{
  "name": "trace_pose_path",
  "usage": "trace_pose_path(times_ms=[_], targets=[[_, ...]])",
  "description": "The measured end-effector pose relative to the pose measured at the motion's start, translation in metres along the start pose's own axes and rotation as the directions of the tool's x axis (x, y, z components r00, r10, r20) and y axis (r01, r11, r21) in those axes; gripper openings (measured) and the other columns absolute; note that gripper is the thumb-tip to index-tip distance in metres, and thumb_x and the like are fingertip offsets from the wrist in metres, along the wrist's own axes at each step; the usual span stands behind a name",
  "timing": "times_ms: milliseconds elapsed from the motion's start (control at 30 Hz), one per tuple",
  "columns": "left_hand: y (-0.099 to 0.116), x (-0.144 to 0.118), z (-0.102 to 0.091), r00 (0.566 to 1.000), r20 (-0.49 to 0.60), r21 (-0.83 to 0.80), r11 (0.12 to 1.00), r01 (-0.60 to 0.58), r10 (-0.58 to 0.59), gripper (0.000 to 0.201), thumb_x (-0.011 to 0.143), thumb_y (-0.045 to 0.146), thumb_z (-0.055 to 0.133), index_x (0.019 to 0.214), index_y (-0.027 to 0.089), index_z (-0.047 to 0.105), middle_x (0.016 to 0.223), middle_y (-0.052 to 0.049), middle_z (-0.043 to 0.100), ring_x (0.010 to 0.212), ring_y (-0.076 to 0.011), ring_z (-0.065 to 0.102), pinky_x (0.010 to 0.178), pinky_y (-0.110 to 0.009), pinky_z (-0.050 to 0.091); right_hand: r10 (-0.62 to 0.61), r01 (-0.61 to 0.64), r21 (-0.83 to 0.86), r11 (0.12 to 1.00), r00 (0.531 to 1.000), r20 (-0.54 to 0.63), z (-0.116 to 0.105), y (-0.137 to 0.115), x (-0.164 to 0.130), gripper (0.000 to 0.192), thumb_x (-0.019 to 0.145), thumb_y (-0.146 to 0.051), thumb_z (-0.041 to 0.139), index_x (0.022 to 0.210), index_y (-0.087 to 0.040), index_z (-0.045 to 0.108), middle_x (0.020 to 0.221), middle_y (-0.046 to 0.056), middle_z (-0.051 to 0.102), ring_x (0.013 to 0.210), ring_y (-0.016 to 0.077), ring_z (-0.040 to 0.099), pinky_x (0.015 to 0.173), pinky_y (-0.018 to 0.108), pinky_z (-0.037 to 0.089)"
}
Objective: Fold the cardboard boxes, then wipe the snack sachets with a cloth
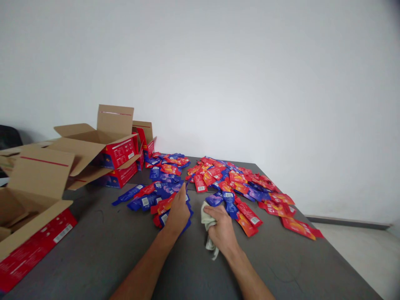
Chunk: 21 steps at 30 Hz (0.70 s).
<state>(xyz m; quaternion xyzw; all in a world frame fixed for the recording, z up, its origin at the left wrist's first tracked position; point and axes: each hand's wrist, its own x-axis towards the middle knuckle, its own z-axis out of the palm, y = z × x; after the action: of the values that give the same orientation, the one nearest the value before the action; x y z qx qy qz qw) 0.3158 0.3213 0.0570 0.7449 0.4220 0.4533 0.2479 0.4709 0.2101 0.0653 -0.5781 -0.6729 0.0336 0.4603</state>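
packets [170, 204] in red and blue lie in a messy heap on the grey table [103, 250], and the left hand [178, 212] rests flat on top of the near ones. its arm comes up from the bottom edge and points away from the person. the fingers lie straight and close together, pressing down on the packets, with the thumb side up. they are not wrapped around anything.

the right hand [222, 229] sits just beside it, a bit to the right. its arm comes in from the bottom right and bends toward the middle. this hand is curled into a loose fist around a pale cloth [206, 223]. the cloth bunches up at the front of the fist and a bit of it hangs out near the wrist. the knuckles face up.

a bigger heap of packets [243, 187] spreads over the far right part of the table, nearly to its edge. open cardboard boxes [103, 146] with red sides stand at the far left. one more open box [31, 221] sits near the left edge. a plain white wall [218, 75] stands behind it all.
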Motion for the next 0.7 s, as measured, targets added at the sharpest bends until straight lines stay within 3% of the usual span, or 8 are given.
trace_pose_path(times_ms=[67,133,233,333,500,700], targets=[[-0.007,0.001,-0.001,0.999,0.034,0.273,0.962,-0.016,0.007,0.077,0.073,0.000,0.040,0.150,0.011,0.032,0.153,-0.016,0.037,0.143,-0.0260,0.032,0.116,-0.043,0.027,0.001,-0.001,-0.012,1.000,1.000,0.007,0.002,0.001,0.000,0.068,0.056,0.008,0.044,0.109,-0.024,0.073,0.110,0.002,0.072,0.101,0.0232,0.061,0.090,0.036,0.052],[-0.011,-0.002,-0.001,0.998,0.044,0.492,0.871,0.015,-0.043,0.067,0.080,0.004,0.039,0.146,0.011,0.039,0.153,-0.018,0.037,0.142,-0.0315,0.030,0.113,-0.049,0.029,0.008,-0.007,-0.025,1.000,1.000,0.010,0.004,0.001,-0.001,0.068,0.056,0.008,0.045,0.108,-0.024,0.073,0.110,0.003,0.073,0.100,0.0232,0.061,0.090,0.035,0.052],[-0.011,-0.010,-0.003,0.996,0.054,0.671,0.741,0.011,-0.064,0.051,0.091,0.027,0.042,0.138,0.011,0.051,0.150,-0.021,0.041,0.144,-0.0395,0.021,0.111,-0.059,0.024,0.030,-0.029,-0.052,0.998,0.999,0.018,0.004,0.002,0.000,0.065,0.057,0.008,0.045,0.107,-0.023,0.074,0.109,0.003,0.073,0.100,0.0234,0.061,0.091,0.036,0.052],[-0.007,-0.020,-0.004,0.994,0.111,0.716,0.694,-0.078,-0.003,0.067,0.086,0.046,0.052,0.143,0.011,0.046,0.154,-0.021,0.034,0.147,-0.0420,0.008,0.113,-0.065,0.008,0.049,-0.047,-0.069,0.996,0.999,0.016,0.002,0.003,0.000,0.062,0.059,0.007,0.046,0.105,-0.024,0.074,0.109,0.003,0.073,0.101,0.0237,0.062,0.093,0.036,0.051],[-0.008,-0.027,-0.003,0.945,0.326,0.664,0.703,-0.256,0.035,0.068,0.080,0.041,0.060,0.144,0.028,0.045,0.157,-0.008,0.032,0.148,-0.0393,0.005,0.113,-0.064,-0.008,0.058,-0.056,-0.087,0.995,0.998,0.018,-0.004,0.003,0.002,0.062,0.058,0.007,0.046,0.104,-0.024,0.074,0.107,0.002,0.073,0.102,0.0235,0.062,0.092,0.035,0.051],[-0.023,-0.020,-0.008,0.936,0.349,0.704,0.673,-0.226,-0.051,0.060,0.076,0.026,0.057,0.137,0.026,0.055,0.153,-0.011,0.039,0.146,-0.0417,0.013,0.109,-0.068,-0.009,0.083,-0.082,-0.109,0.991,0.997,0.009,-0.006,0.004,0.001,0.058,0.061,0.005,0.046,0.104,-0.023,0.074,0.106,0.003,0.074,0.097,0.0223,0.063,0.090,0.034,0.051]])
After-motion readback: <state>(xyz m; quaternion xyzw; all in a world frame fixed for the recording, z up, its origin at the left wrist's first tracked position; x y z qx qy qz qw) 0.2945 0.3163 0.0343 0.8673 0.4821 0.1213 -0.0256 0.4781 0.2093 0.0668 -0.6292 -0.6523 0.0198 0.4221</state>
